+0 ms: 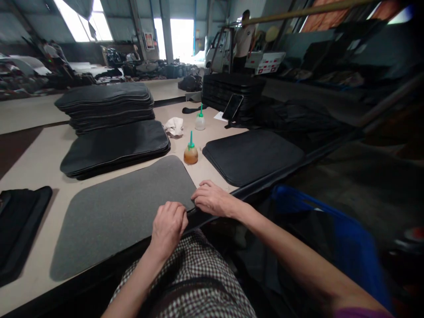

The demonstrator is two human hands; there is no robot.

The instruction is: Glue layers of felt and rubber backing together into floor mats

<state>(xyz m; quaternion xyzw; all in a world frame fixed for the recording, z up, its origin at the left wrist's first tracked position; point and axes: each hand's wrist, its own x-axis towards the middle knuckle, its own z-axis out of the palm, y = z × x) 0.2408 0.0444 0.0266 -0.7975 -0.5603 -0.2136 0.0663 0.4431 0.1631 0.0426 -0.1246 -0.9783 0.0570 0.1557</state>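
Observation:
A flat grey mat (122,212) with rounded corners lies along the table's near edge. My left hand (168,224) is closed, its fingers curled over the mat's near edge toward the right end. At the mat's right corner, my right hand (213,198) pinches the edge between thumb and fingers. The fingertips of both hands are partly hidden. Beyond the mat stand a squeeze bottle of amber liquid (191,155) with a green nozzle and a paler squeeze bottle (200,122), also green-tipped.
Black mats are piled at left (115,148), with a taller stack (106,104) behind. More black mats (255,154) lie at right. A crumpled white cloth (174,126) and a propped phone (233,107) sit farther back. A blue crate (351,234) stands below; a person (243,42) stands beyond.

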